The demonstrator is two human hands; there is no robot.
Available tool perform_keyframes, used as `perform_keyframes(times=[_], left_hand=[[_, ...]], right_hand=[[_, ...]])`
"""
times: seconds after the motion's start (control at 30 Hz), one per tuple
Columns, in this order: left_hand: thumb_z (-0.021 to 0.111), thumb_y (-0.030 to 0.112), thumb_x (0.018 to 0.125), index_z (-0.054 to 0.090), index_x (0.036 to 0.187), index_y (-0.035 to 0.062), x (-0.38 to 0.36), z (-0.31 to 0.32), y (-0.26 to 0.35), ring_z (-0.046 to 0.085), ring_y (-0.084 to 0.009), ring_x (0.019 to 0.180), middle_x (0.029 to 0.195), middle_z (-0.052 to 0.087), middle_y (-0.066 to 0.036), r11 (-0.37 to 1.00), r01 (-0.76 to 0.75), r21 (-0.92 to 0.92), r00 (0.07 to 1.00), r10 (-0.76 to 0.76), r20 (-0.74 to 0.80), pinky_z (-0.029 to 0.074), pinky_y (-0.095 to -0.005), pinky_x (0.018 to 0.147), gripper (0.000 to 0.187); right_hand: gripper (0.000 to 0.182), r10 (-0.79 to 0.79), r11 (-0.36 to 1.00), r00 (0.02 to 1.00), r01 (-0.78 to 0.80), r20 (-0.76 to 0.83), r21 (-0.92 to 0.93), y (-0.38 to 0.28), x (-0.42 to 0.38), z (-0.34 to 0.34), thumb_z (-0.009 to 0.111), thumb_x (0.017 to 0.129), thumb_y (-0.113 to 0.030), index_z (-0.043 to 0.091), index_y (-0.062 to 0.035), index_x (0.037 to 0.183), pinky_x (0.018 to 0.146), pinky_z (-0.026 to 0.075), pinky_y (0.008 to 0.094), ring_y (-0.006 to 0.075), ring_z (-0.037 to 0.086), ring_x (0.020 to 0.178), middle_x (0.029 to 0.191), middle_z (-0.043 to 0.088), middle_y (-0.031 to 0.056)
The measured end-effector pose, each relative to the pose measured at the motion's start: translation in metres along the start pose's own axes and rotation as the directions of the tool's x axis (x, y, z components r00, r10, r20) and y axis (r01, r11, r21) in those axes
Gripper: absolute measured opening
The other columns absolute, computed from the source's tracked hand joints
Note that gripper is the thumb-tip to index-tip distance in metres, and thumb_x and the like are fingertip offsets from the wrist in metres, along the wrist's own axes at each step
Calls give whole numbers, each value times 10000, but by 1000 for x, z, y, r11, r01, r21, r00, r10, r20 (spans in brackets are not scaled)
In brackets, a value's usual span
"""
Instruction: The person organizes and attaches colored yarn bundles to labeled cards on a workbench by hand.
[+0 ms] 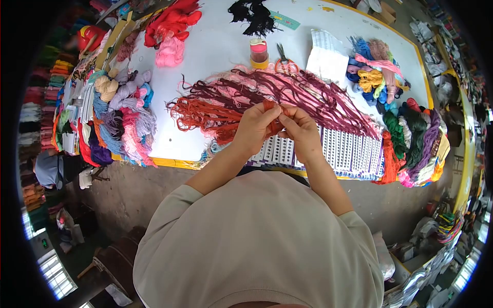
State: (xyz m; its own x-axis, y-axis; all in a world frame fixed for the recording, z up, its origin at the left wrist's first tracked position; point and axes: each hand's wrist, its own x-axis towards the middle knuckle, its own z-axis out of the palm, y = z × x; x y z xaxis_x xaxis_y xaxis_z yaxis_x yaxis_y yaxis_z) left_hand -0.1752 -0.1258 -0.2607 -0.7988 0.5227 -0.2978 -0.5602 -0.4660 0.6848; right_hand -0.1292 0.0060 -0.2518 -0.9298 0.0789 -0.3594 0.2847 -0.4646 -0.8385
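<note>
My left hand (255,126) and my right hand (303,132) meet above the front edge of the table, thumbs and fingertips pinched together. Both are closed on a strand of orange-red thread (269,106); its ends are partly hidden by the fingers. Just left of my left hand lies a loose bunch of the same orange-red thread (197,114). Beyond both hands, maroon threads (328,97) and pink threads are spread across the table. Beneath and right of my right hand, several white cards (349,152) with rows of dark holes lie side by side.
The white table (215,43) also bears scissors (284,61), a pink-and-yellow jar (259,53), black thread (251,18), a green ruler (284,20) and a white cloth (327,55). Coloured skeins (123,110) hang at the left edge; more skeins (411,131) are heaped at the right.
</note>
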Motion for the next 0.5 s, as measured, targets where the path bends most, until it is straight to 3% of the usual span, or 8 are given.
perform_keyframes(times=[0.17,0.23,0.33,0.43,0.5], left_hand=[[537,175,945,586,1015,19,-3,4,3,601,-88,765,903,614,-35,996,-21,82,999,23,-25,499,-219,640,179],[535,183,947,586,1022,19,-4,5,3,600,-85,767,904,614,-33,994,-26,104,999,30,-44,498,-215,645,187],[533,187,948,586,1030,18,-4,4,2,603,-89,783,915,618,-32,992,-33,120,998,39,-53,502,-220,658,195],[546,178,942,592,1031,22,-3,4,-2,587,-75,776,908,616,-26,994,-45,100,997,51,-63,490,-215,656,185],[559,163,936,598,1028,24,2,-3,-11,565,-61,761,898,612,-23,956,-112,271,986,140,-87,476,-206,651,171]], right_hand=[[144,35,997,999,-35,2,64,2,3,-5,581,901,-116,603,-86,1040,630,490,209,40,561,689,828,613,-32],[139,85,975,996,-90,35,205,0,3,-6,580,901,-136,601,-87,1030,635,496,221,41,553,664,812,605,-39],[141,108,958,991,-124,77,258,1,5,-11,575,903,-128,583,-74,1033,651,504,206,29,536,662,862,603,-40],[118,108,964,993,-118,52,240,-5,0,-6,578,906,-147,595,-92,1010,608,502,209,28,514,617,785,579,-48],[112,115,981,993,-119,34,154,-3,1,-6,570,918,-158,593,-91,1005,603,503,206,28,510,613,791,582,-45]])
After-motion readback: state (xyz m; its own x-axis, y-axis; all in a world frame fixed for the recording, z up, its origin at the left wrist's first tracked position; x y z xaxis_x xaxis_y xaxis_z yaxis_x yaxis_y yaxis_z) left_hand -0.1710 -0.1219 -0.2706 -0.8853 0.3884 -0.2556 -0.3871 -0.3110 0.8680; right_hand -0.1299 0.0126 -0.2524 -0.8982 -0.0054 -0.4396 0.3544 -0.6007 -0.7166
